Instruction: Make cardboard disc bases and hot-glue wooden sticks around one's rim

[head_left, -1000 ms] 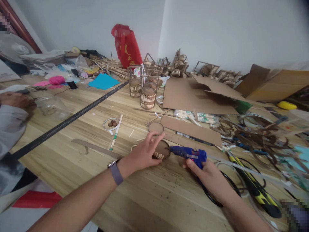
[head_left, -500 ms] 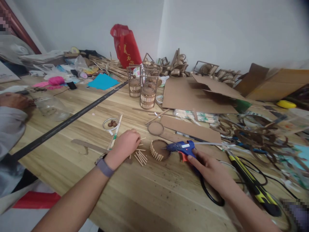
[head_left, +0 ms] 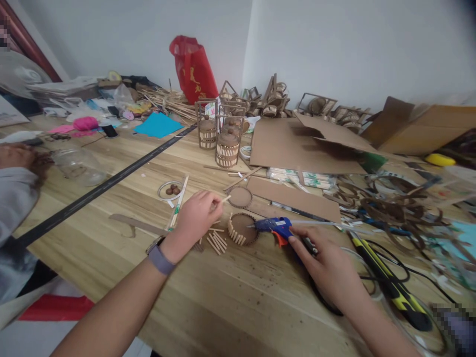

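My left hand (head_left: 201,214) is closed in a pinch on a short wooden stick (head_left: 226,199), whose tip points right. My right hand (head_left: 327,258) is closed round the rear of a blue hot glue gun (head_left: 275,227) with an orange trigger. Its nozzle reaches over the rim of a small round brown base (head_left: 243,222). Short sticks stand upright along the left and front of that base, forming part of a wall. Several loose sticks (head_left: 216,243) lie just below my left hand. A flat brown disc (head_left: 240,197) lies behind the base.
Finished lidded stick baskets (head_left: 227,146) in frames stand farther back, near a red bag (head_left: 194,69). A tape roll (head_left: 169,190) encircles brown beads. Cardboard (head_left: 282,148), brown strips and a yellow-black utility knife (head_left: 390,282) lie right. Another person's hand (head_left: 17,155) is at left.
My left hand has risen slightly to the right, now with a stick showing in its fingertips. The glue gun and the round base have shifted slightly left.
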### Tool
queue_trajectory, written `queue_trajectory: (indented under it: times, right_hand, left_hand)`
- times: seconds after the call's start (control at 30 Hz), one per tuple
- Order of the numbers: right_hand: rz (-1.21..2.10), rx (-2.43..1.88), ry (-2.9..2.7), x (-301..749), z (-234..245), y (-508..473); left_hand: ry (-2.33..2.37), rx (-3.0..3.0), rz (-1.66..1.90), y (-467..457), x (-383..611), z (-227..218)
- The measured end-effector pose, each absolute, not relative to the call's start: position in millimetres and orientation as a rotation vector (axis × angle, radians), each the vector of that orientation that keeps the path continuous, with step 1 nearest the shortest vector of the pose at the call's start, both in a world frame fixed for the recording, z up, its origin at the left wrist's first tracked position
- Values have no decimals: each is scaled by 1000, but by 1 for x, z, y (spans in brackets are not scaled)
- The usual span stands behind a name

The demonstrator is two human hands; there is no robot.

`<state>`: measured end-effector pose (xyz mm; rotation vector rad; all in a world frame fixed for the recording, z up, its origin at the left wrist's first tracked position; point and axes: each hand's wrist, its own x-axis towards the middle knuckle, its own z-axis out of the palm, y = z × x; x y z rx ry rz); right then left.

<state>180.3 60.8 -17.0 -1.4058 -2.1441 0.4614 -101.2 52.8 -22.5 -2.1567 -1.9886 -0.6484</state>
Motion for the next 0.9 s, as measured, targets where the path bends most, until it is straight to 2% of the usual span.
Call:
queue_trajectory:
  times: [0.17, 0.33, 0.63, 0.9]
  right_hand:
    - [728, -1260, -2080, 157, -7, 49]
    - [974, -1071, -1926, 128, -4, 44]
    - [626, -1030, -2197, 128, -12, 59]
    - [534, -933, -2337, 123, -32, 62]
  left_hand:
    - [-1455, -2499, -1127, 38, -78, -21]
    - [-1337, -2643, -1149, 24, -63, -20]
    - [-1427, -2695, -1240, 45, -84, -32]
    - [-1712, -2921, -868, 52, -87, -41]
